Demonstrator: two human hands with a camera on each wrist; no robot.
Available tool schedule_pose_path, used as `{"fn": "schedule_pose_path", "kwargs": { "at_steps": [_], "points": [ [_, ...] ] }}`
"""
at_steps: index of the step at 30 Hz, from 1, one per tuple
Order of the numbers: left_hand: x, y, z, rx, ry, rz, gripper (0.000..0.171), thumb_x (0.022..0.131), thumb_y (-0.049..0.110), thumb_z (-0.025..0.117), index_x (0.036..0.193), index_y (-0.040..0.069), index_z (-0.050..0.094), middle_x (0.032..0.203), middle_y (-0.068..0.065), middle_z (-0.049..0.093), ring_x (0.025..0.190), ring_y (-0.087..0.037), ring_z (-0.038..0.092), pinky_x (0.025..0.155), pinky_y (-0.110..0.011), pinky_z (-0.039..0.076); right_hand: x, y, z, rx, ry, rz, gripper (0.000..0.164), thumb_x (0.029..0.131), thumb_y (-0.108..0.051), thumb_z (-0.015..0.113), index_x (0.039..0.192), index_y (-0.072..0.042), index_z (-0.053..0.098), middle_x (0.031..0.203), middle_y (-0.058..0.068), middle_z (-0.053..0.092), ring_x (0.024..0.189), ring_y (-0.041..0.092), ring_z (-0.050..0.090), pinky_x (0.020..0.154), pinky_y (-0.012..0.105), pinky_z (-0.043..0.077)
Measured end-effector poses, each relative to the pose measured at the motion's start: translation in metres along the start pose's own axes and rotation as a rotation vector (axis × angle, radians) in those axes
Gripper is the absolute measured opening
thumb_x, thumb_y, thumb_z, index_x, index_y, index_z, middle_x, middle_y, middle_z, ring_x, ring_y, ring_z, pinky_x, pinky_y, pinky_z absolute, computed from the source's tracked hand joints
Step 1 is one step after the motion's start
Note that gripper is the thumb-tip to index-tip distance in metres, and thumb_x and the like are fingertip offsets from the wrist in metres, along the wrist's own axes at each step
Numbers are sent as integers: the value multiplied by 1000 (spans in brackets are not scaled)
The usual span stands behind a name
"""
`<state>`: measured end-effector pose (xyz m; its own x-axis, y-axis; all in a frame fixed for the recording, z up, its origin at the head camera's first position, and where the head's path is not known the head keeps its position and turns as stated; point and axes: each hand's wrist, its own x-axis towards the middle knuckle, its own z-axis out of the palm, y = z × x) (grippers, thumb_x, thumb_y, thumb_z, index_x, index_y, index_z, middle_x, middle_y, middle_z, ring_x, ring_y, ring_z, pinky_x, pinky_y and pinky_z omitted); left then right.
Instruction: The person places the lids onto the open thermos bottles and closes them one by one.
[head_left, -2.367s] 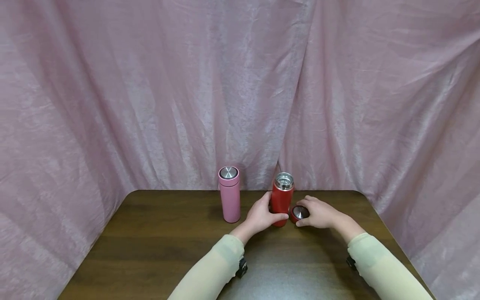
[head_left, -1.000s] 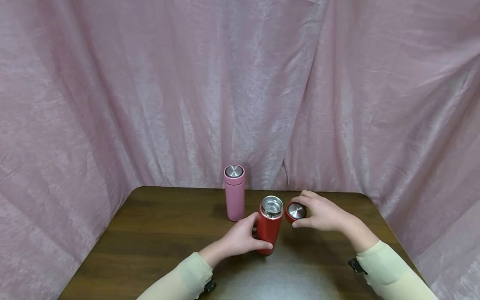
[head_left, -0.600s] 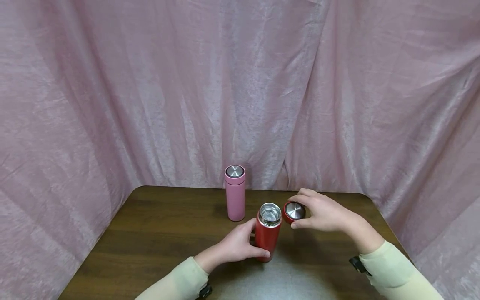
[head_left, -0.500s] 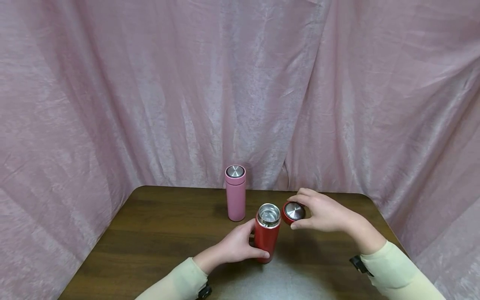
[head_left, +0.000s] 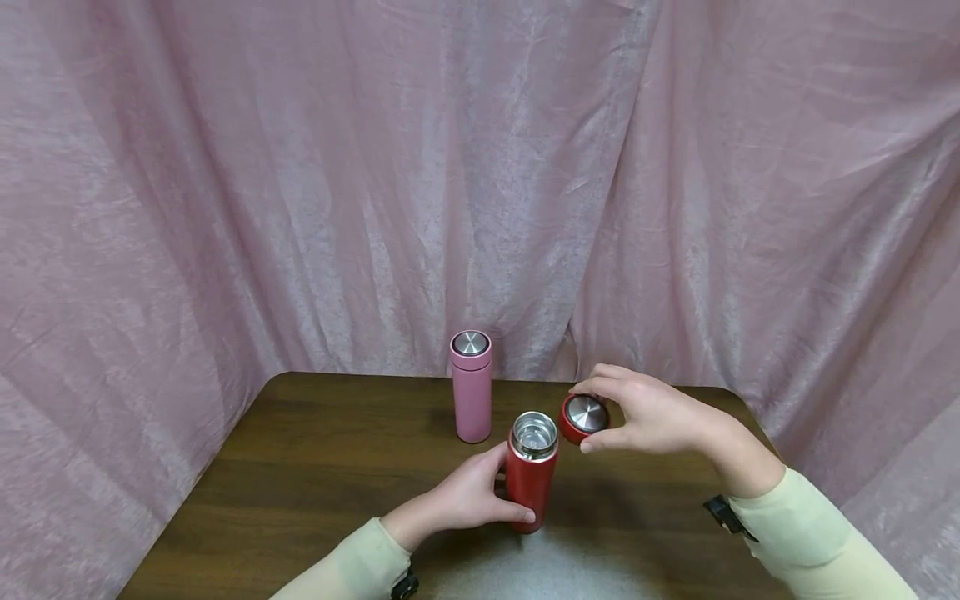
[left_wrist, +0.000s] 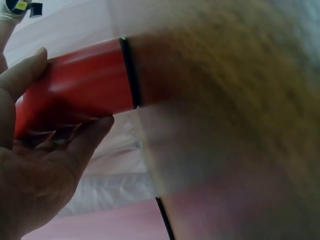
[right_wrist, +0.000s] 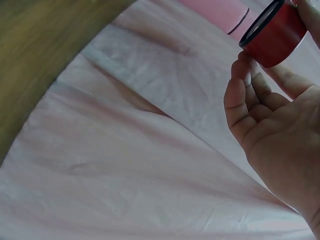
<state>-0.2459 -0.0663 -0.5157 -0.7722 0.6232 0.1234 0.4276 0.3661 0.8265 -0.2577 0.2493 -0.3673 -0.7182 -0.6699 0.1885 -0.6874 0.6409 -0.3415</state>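
Note:
A red thermos (head_left: 531, 487) with a bare silver mouth stands on the table, its lid off. My left hand (head_left: 472, 492) grips its body low down, thumb across the front and fingers behind. The left wrist view shows the fingers curled round the red body (left_wrist: 85, 85) near its black-edged base. My right hand (head_left: 645, 412) pinches the red lid (head_left: 583, 417), its brushed metal top facing up, just right of the thermos mouth and apart from it. In the right wrist view the lid (right_wrist: 275, 35) hangs between thumb and fingertips.
A pink thermos (head_left: 472, 400) with its lid on stands upright behind and left of the red one. The brown wooden table (head_left: 322, 467) ends at a pink velvet curtain (head_left: 360, 208) along the back and sides.
The red thermos has come toward me and left from beside the lid's old spot. The right hand has lifted the lid off the table and moved it slightly left.

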Motion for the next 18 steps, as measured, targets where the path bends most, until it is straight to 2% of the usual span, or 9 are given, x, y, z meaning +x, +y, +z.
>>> {"fn": "schedule_pose_path", "kwargs": {
  "at_steps": [8, 18],
  "points": [
    [0, 0, -1, 11, -10, 9, 66, 84, 29, 101, 138, 26, 62, 126, 14, 74, 119, -7, 70, 103, -36, 61, 4, -7, -14, 28, 5, -39, 59, 90, -59, 90, 138, -30, 72, 120, -24, 63, 112, 2, 62, 100, 37, 57],
    [-2, 3, -1, 21, -11, -4, 65, 84, 29, 101, 137, 25, 62, 125, 14, 73, 117, -6, 70, 104, -37, 60, 11, -17, -20, 55, -1, -74, 56, 91, -56, 91, 138, -32, 72, 121, -23, 63, 111, 2, 63, 98, 34, 57]
  ]
}}
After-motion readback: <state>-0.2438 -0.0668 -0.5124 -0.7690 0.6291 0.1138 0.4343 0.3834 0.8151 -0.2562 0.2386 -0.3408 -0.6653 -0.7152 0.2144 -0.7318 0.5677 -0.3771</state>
